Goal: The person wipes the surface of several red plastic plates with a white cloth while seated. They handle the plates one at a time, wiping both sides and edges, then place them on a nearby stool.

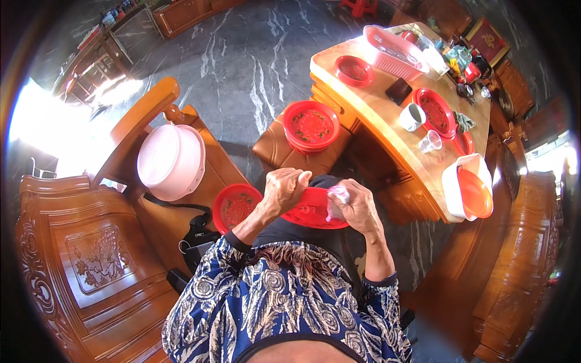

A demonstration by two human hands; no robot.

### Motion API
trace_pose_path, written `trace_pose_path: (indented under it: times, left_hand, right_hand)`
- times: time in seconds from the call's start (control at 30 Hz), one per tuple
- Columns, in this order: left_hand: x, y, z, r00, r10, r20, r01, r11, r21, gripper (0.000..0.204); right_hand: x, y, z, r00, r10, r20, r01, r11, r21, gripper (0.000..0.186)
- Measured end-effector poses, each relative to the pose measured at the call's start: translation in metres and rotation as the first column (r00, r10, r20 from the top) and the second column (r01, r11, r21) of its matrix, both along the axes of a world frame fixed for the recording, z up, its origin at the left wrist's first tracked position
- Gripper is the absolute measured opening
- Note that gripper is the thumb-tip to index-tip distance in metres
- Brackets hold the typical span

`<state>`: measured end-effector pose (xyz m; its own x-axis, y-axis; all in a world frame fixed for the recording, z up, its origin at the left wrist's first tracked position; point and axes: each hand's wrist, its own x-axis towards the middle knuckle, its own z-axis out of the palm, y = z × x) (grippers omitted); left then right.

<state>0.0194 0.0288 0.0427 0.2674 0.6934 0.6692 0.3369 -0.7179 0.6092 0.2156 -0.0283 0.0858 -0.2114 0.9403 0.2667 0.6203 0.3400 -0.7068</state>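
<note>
Over my lap I hold a shallow red plate [311,212], tilted toward me. My left hand [285,189] is closed on its left rim, thumb on top. In my right hand [358,209], at the plate's right edge, is a bunched pink-and-white cloth [339,195]. Just left of my left forearm sits another red plate [237,207] with a patterned face. Ahead of my hands, a stack of red plates [311,124] rests on a brown padded stool [270,149].
A pale pink basin [172,160] stands on the wooden bench [212,160] at left. To the right, the wooden table [369,103] holds red dishes, a mug [412,117], a clear cup [430,141], a pink basket [393,53] and a white tub [451,184] near its edge.
</note>
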Motion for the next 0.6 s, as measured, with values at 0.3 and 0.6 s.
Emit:
trace_pose_path:
  times: [0.3, 0.6]
  left_hand:
    - [-0.021, 0.003, -0.025, 0.989, 0.026, 0.148, -0.021, 0.999, -0.038, 0.028]
    - [-0.059, 0.005, -0.063, 0.901, 0.147, 0.407, 0.123, 0.815, -0.566, 0.036]
  right_hand:
    - [0.033, -0.042, -0.075, 0.818, -0.188, -0.544, 0.007, 0.948, -0.317, 0.025]
    - [0.010, -0.055, -0.120, 0.741, -0.127, -0.659, -0.004, 0.981, -0.194, 0.022]
